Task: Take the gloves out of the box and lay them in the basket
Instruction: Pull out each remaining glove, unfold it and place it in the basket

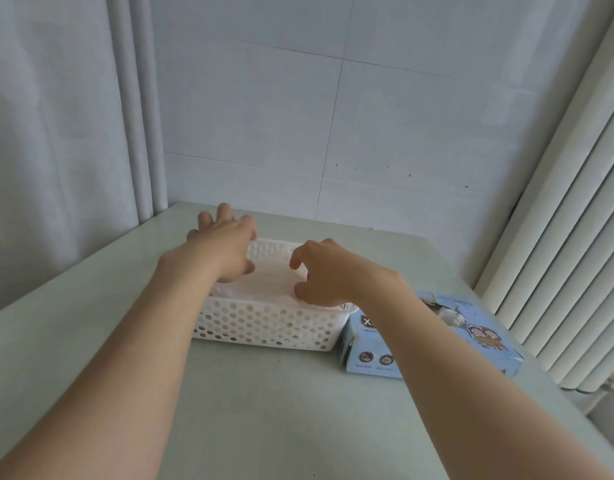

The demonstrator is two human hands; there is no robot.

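Over the basket (264, 320), my left hand (222, 244) spreads its fingers wide. My right hand (321, 273) bends loosely, fingertips on the gloves (271, 282), gripping nothing, probably patting them flat.

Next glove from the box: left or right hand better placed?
Right, likely. The right hand is at the right end of the basket, beside the box, where a glove pokes out of the opening. The left hand is over the far left corner.

The right forearm (419, 327) hides the middle of the box (362, 342).
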